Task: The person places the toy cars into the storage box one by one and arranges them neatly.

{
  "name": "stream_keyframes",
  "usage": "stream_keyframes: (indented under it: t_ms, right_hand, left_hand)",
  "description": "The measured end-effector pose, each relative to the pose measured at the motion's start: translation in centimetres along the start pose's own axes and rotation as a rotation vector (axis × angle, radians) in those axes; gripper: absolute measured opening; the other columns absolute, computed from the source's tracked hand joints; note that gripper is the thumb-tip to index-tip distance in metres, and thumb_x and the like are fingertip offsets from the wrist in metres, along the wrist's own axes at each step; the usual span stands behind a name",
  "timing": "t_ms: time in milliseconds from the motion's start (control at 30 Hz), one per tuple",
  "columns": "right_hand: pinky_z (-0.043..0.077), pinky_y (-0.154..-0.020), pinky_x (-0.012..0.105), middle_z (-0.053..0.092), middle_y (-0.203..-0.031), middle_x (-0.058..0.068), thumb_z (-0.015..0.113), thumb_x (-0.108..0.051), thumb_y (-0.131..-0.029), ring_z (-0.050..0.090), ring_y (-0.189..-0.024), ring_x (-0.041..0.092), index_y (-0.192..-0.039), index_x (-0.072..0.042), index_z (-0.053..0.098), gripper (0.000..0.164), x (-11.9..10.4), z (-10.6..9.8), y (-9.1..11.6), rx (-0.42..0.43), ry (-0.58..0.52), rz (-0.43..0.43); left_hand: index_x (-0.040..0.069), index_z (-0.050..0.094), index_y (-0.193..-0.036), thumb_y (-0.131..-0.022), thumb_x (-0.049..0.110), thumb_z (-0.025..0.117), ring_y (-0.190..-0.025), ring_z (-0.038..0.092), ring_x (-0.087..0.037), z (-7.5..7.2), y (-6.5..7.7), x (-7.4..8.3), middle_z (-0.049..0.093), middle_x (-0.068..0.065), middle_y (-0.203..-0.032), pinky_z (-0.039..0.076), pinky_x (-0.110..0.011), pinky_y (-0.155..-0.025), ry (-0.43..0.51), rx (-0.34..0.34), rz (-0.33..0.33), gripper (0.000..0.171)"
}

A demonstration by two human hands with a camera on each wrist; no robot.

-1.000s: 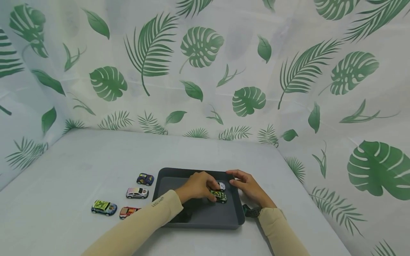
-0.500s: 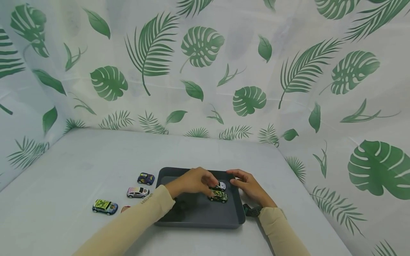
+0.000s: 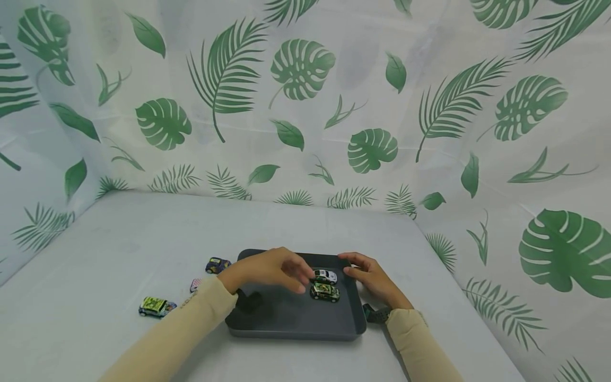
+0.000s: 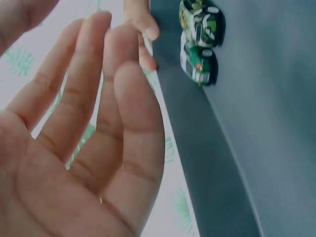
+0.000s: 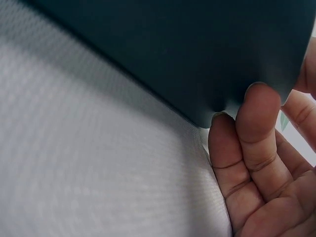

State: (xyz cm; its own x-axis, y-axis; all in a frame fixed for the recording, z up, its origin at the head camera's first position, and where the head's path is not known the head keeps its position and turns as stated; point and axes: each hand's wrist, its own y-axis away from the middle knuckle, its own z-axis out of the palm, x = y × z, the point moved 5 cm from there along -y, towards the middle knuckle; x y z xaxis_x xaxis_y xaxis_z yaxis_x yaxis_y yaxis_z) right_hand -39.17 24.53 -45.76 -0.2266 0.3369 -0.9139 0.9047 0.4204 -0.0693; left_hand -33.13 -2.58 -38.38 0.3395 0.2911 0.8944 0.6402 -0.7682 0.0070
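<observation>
A dark grey tray rests on the white table. Inside it, near the right side, a green camouflage toy car and a white toy car lie next to each other. My left hand hovers over the tray, left of both cars, holding nothing. Its fingers look relaxed and spread from the thumb in the left wrist view. At the tray's far right corner my right hand grips the rim. In the right wrist view, curled fingertips press against the tray's outer wall.
Left of the tray stand a dark blue toy car, a white and pink toy car mostly behind the left sleeve, and a yellow-green toy car. A leaf-patterned curtain surrounds the table.
My left hand has let go of the camouflage car beside the white one and moved left across the tray. Its sleeve now covers the red car. My right hand has stayed put.
</observation>
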Motion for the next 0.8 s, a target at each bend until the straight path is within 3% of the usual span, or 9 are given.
stream_keyframes:
  t_ms: [200, 433, 633, 800]
  right_hand:
    - [0.046, -0.114, 0.048, 0.06, -0.147, 0.031, 0.065, -0.009, -0.108, 0.066, -0.128, 0.037, -0.148, 0.008, 0.057, 0.044, -0.1, 0.0, 0.0, -0.008, 0.009, -0.021]
    - [0.044, -0.115, 0.051, 0.061, -0.147, 0.028, 0.066, -0.012, -0.108, 0.067, -0.127, 0.033, -0.148, 0.006, 0.059, 0.044, -0.1, 0.0, 0.0, 0.003, 0.03, -0.006]
    - [0.047, -0.11, 0.039, 0.062, -0.145, 0.027, 0.066, -0.013, -0.108, 0.068, -0.122, 0.026, -0.147, 0.005, 0.059, 0.044, 0.0, 0.0, 0.0, 0.002, 0.024, -0.006]
    - [0.046, -0.111, 0.042, 0.062, -0.145, 0.028, 0.066, -0.013, -0.108, 0.068, -0.122, 0.027, -0.147, 0.007, 0.059, 0.044, 0.0, 0.0, 0.0, -0.002, 0.025, -0.011]
  left_hand:
    - [-0.007, 0.068, -0.136, -0.101, 0.006, 0.075, -0.112, 0.07, -0.012, -0.7, 1.8, 0.3, 0.073, -0.018, -0.127, 0.058, -0.029, -0.098, 0.028, -0.027, 0.042, 0.038]
    - [-0.004, 0.069, -0.137, -0.102, 0.007, 0.075, -0.115, 0.072, -0.02, -1.7, 3.7, 0.1, 0.071, -0.024, -0.13, 0.06, -0.031, -0.095, 0.019, 0.015, 0.083, 0.038]
    - [-0.006, 0.067, -0.138, -0.103, 0.009, 0.073, -0.119, 0.071, -0.028, -2.4, 5.3, -0.3, 0.072, -0.017, -0.129, 0.06, -0.032, -0.096, -0.005, 0.042, 0.106, 0.038]
    - [-0.008, 0.066, -0.137, -0.104, 0.011, 0.072, -0.119, 0.071, -0.03, -2.9, 6.3, -0.7, 0.072, -0.018, -0.129, 0.059, -0.029, -0.096, -0.028, 0.065, 0.115, 0.038]
